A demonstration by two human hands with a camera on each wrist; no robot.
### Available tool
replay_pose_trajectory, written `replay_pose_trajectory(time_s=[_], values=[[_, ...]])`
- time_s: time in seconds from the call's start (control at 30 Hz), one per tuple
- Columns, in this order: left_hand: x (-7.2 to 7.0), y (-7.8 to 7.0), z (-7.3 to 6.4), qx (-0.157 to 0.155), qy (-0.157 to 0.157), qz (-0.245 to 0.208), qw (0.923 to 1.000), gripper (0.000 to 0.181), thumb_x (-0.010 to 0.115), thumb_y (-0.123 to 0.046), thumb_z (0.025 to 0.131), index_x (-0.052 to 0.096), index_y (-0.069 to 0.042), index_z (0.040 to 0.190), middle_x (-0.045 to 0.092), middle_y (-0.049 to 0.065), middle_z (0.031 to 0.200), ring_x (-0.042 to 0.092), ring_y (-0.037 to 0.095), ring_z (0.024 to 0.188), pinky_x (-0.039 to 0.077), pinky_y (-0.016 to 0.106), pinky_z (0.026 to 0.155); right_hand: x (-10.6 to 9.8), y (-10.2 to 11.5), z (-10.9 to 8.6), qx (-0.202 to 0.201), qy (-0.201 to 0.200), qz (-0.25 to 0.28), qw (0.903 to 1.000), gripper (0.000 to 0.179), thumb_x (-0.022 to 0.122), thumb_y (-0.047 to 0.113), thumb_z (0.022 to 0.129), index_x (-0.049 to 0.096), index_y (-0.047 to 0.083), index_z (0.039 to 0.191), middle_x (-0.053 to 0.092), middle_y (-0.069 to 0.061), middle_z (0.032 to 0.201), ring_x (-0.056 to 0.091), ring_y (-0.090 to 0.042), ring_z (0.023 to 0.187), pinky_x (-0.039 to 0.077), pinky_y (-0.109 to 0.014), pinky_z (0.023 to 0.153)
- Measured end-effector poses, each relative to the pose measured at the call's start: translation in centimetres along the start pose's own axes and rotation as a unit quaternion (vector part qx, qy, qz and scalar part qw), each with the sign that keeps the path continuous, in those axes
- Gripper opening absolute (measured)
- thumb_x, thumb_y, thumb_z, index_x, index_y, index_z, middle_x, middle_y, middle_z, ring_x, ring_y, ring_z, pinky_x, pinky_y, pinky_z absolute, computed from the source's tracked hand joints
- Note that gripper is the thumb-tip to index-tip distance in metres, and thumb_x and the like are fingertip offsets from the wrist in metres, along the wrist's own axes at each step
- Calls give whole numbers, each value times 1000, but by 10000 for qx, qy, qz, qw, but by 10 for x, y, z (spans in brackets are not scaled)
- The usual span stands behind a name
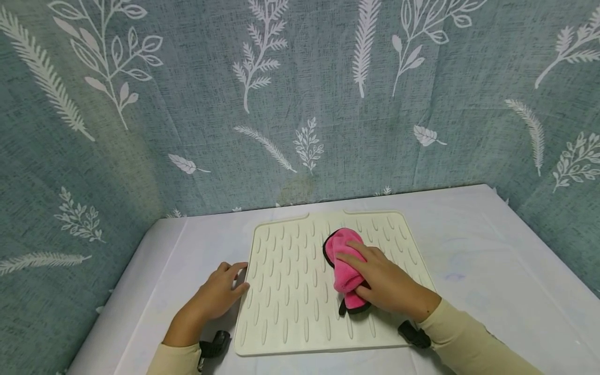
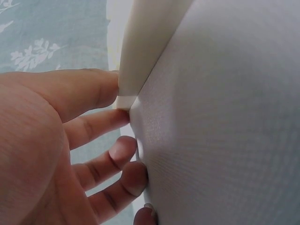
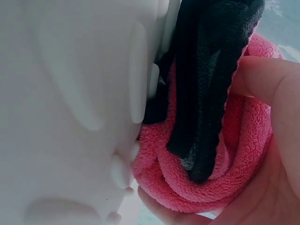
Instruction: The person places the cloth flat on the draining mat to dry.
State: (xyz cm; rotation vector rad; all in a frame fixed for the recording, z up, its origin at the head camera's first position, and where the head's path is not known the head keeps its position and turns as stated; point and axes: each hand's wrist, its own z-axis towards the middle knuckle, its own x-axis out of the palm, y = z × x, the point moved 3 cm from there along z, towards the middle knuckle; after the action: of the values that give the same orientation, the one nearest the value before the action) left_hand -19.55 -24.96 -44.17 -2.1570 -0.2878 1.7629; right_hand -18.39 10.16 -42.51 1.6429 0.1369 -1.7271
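Note:
A cream mat [image 1: 281, 271] with raised oblong ridges lies flat on the white table. On its right half is a bunched pink plush cloth [image 1: 348, 273] with black edging. My right hand [image 1: 389, 278] grips this cloth, thumb on the near side and fingers over the top. In the right wrist view the folded cloth [image 3: 248, 154] sits against the ridged mat [image 3: 93, 140]. At the mat's left edge, my left hand [image 1: 217, 291] has its thumb and index finger touching the rim. The left wrist view shows its other fingers [image 2: 133, 178] loosely bent, resting on the tabletop.
The white table [image 1: 492, 271] extends to both sides of the mat. Behind it hangs a blue-green curtain [image 1: 328, 130] with white leaf prints, which also runs along the left and right sides. A black strap device is on each wrist.

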Motion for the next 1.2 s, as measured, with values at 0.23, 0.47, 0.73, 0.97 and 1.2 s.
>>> replay_pose_trajectory(time_s=[0.23,0.47,0.73,0.97,1.2], values=[[1,0,1,-37,29,-1,10000,55,65,-28,97,48,-10,147,54,14,116,53,22,94,47,43,72,-1,1,-3,53,57,3,10000,65,73,21,91,46,22,150,33,-8,160,44,-38,133,50,-51,98],[-2,-2,1,-49,52,-3,10000,55,64,-29,98,47,-10,147,53,14,116,52,22,94,46,44,72,-2,0,-3,-17,-2,-39,10000,64,73,21,90,47,22,149,34,-7,159,45,-38,132,50,-52,98],[-1,-3,2,-39,43,-8,10000,55,64,-28,97,47,-10,147,53,13,114,52,21,92,46,42,70,-8,-1,-5,-127,46,-24,9999,73,72,23,92,36,21,155,29,-9,163,43,-37,138,48,-52,103],[-2,-2,1,-62,34,-38,10000,55,64,-27,98,47,-9,147,53,14,113,54,22,94,47,41,72,-24,-2,-5,-53,175,227,9996,73,68,22,95,31,23,158,27,-14,163,38,-39,143,43,-54,108],[0,1,2,-58,63,-172,9998,56,65,-27,97,48,-7,146,53,15,112,55,23,94,49,43,75,-40,-5,-8,117,309,326,9989,67,66,24,96,36,24,156,32,-14,160,40,-39,143,44,-56,106]])
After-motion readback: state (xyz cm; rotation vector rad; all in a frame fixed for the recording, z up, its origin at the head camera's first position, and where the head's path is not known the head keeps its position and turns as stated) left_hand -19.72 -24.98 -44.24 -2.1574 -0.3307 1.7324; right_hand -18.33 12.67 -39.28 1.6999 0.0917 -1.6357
